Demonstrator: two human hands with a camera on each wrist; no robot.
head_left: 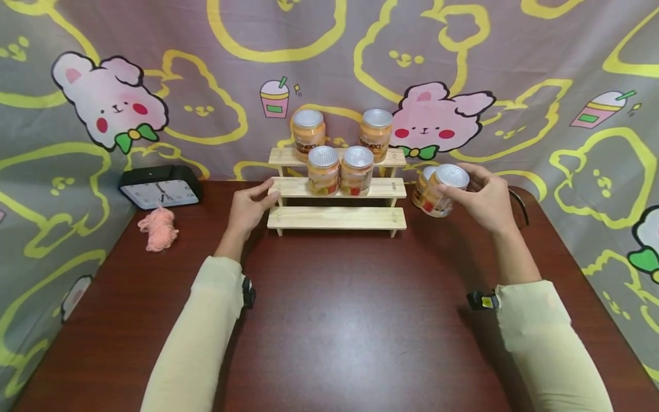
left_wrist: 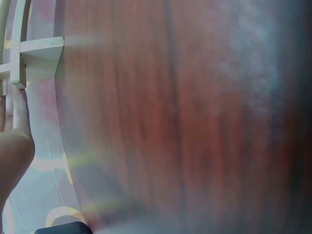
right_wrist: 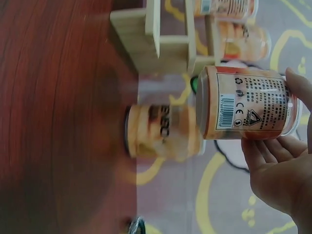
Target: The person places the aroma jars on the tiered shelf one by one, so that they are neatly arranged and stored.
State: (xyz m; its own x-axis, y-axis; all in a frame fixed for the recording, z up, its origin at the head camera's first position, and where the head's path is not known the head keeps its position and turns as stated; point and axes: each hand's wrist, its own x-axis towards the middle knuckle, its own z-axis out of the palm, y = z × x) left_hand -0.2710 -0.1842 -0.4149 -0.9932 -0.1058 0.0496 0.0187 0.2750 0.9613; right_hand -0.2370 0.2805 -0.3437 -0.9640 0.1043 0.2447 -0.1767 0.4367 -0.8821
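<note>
My right hand (head_left: 489, 197) grips a can (head_left: 449, 191) with an orange fruit label and silver lid by its upper part. The right wrist view shows the barcode side of this raised can (right_wrist: 246, 103). Behind it, partly hidden, a second can (head_left: 421, 189) stands on the table. My left hand (head_left: 246, 209) holds the left end of the middle step of a three-step wooden stand (head_left: 334, 217), thumb in front. Two cans sit on that middle step, side by side: a left one (head_left: 323, 171) and a right one (head_left: 357, 171). The top step bears a left can (head_left: 309, 136) and a right can (head_left: 376, 136), set apart.
At the table's back left stands a black clock (head_left: 162, 187), with a bundle of pink yarn (head_left: 158, 230) in front of it. A dark cord (head_left: 520, 207) lies at the back right. Patterned cloth (head_left: 206, 34) hangs behind and beside the brown table (head_left: 360, 320).
</note>
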